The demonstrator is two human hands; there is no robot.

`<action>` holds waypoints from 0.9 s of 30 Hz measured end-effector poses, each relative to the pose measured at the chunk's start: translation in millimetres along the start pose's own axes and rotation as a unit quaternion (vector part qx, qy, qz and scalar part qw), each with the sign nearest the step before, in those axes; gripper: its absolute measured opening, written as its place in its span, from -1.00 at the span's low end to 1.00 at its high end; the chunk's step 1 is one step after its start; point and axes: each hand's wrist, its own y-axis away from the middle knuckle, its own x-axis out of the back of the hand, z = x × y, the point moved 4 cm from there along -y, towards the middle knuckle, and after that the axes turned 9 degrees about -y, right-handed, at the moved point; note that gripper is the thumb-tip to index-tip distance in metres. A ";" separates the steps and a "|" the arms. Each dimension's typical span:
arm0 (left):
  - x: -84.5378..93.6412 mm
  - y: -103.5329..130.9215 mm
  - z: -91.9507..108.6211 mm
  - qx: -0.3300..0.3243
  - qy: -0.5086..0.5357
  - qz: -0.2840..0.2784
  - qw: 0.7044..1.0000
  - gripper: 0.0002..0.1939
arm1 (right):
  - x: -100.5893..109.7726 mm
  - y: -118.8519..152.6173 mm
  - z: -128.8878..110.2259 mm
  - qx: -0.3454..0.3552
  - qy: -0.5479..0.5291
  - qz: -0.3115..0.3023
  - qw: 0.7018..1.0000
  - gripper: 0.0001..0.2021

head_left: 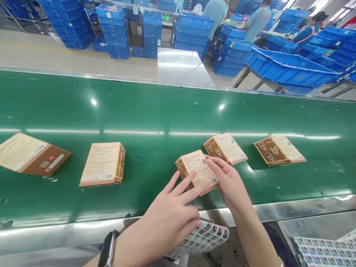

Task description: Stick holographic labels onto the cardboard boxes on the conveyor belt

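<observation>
My left hand (175, 213) pinches a sheet of small stickers (210, 235) between thumb and index finger, below the belt's near edge. Its other fingers reach out over a brown and cream cardboard box (196, 168) on the green belt, the tips at its printed face. My right hand (226, 180) is at the box's right side, thumb and forefinger closed together at the upper right of that face. A small dark sticker (204, 161) shows at those fingertips, partly covered. Just behind lies a similar box (229, 146) with a small bluish sticker.
Another box (287, 148) lies to the right, with two at left, one upright-printed box (101, 163) and one turned box (25, 152). More sticker sheets (319, 250) rest at lower right. Beyond the green belt (139, 107) stand stacked blue crates (112, 33) and several people.
</observation>
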 end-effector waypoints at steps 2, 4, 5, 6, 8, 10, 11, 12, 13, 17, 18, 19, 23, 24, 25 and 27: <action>-7.2 -7.0 -5.6 0.002 -0.008 -0.004 1.000 -0.77 | -1.1 1.7 1.9 -0.008 -0.019 0.019 1.000 -0.54; -9.8 -8.8 -7.9 0.006 -0.010 -0.007 1.000 -0.76 | -0.2 6.1 2.8 -0.009 -0.028 0.036 0.999 -0.56; -9.8 -8.6 -8.1 0.007 -0.010 -0.008 1.000 -0.76 | 0.5 8.3 3.0 -0.009 -0.028 0.042 0.999 -0.57; -9.4 -8.2 -7.8 0.007 -0.010 -0.008 1.000 -0.76 | 1.1 10.1 3.2 -0.007 -0.026 0.048 0.998 -0.57; -8.5 -7.3 -6.9 0.002 -0.011 -0.011 1.000 -0.77 | 1.7 12.9 3.6 0.001 -0.014 0.059 0.998 -0.58; -8.4 -6.9 -6.3 -0.007 -0.013 -0.014 1.000 -0.76 | 0.9 14.7 3.7 0.014 0.002 0.066 0.998 -0.59; -8.7 -6.8 -6.4 -0.011 -0.012 -0.014 1.000 -0.76 | 0.1 15.5 3.4 0.021 0.011 0.068 0.997 -0.61; -9.2 -6.8 -6.6 -0.015 -0.012 -0.013 1.000 -0.77 | -1.0 16.3 2.8 0.028 0.018 0.070 0.997 -0.63; -9.9 -6.8 -6.9 -0.019 -0.012 -0.012 1.000 -0.77 | -2.0 17.1 1.9 0.034 0.025 0.072 0.996 -0.65; -13.8 -6.4 -7.5 -0.024 -0.014 -0.015 0.999 -0.78 | -4.6 22.0 -4.0 0.049 0.061 0.085 0.993 -0.67; -14.6 -6.2 -7.4 -0.026 -0.016 -0.016 0.999 -0.77 | -4.5 23.6 -5.6 0.052 0.076 0.092 0.991 -0.66; -15.1 -5.9 -7.1 -0.028 -0.018 -0.016 0.999 -0.77 | -4.2 25.2 -6.8 0.055 0.094 0.099 0.989 -0.66; -15.2 -6.5 -5.6 -0.039 -0.021 -0.020 0.999 -0.79 | -1.1 30.6 -8.4 0.085 0.177 0.143 0.970 -0.65; -14.9 -7.3 -5.5 -0.040 -0.020 -0.024 0.999 -0.80 | -0.1 30.7 -8.3 0.093 0.190 0.160 0.964 -0.64; -14.5 -8.4 -5.5 -0.042 -0.020 -0.025 0.999 -0.81 | 0.9 30.0 -8.3 0.102 0.199 0.177 0.958 -0.62; -13.0 -10.2 -6.1 -0.045 -0.018 -0.023 0.999 -0.80 | 2.9 26.1 -9.7 0.121 0.216 0.210 0.946 -0.53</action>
